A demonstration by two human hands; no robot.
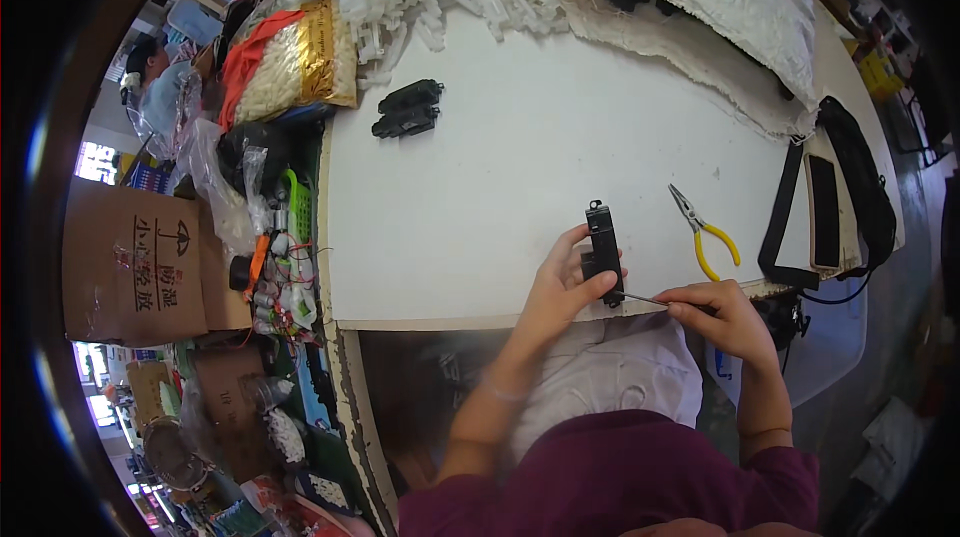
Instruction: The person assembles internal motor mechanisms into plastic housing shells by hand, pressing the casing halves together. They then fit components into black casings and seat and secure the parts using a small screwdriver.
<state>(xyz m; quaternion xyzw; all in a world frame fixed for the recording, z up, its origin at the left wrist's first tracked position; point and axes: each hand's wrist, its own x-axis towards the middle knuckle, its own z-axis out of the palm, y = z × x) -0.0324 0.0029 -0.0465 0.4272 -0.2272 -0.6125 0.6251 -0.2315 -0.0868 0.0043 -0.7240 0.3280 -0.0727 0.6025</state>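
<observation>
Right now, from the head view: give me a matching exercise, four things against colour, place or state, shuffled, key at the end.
Things:
1. pliers
2. left hand
3. white sack
4. right hand

Descriptions:
A. grips a thin tool
B. at the far side of the table, toward the right
C. yellow handles
D. holds an elongated black part

Pairs: 1-C, 2-D, 3-B, 4-A

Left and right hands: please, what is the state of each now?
Left hand: closed around an elongated black plastic-looking part.
Right hand: closed, holding a slim metal-shafted tool, pointed toward that part's lower end.
</observation>
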